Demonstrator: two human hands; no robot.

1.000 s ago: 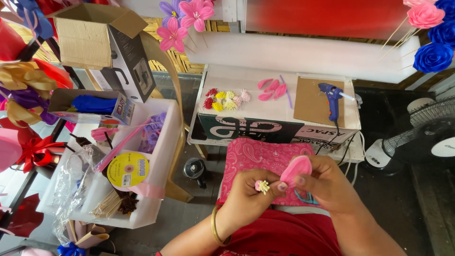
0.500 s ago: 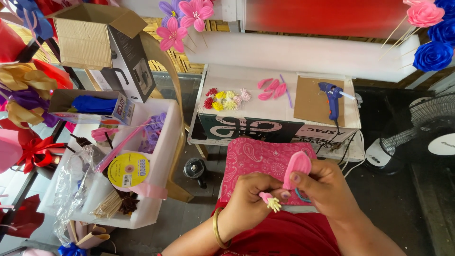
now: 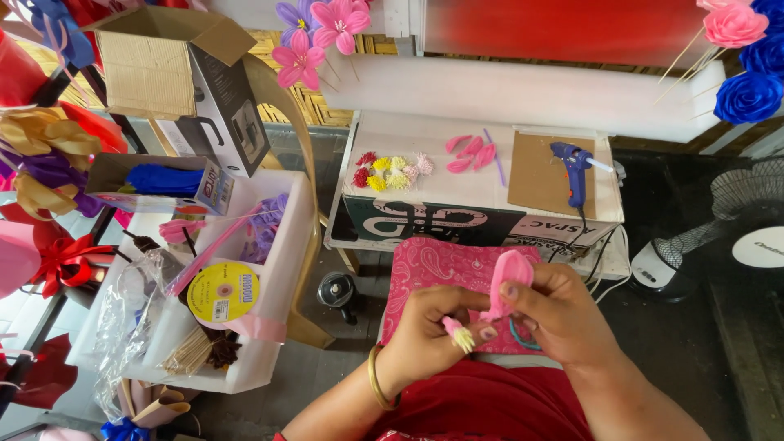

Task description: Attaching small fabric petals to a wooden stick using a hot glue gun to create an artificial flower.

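The left hand (image 3: 429, 331) pinches a yellow-tipped stamen (image 3: 459, 335); the right hand (image 3: 555, 310), touching it, grips a pink petal (image 3: 508, 278). Ahead of the hands, a table (image 3: 425, 196) carries small flowers (image 3: 392, 170), petals (image 3: 472, 153) and a glue gun (image 3: 573, 167). Left of them, a white tray (image 3: 282, 269) holds a yellow spool (image 3: 222, 292) and sticks (image 3: 189, 353).
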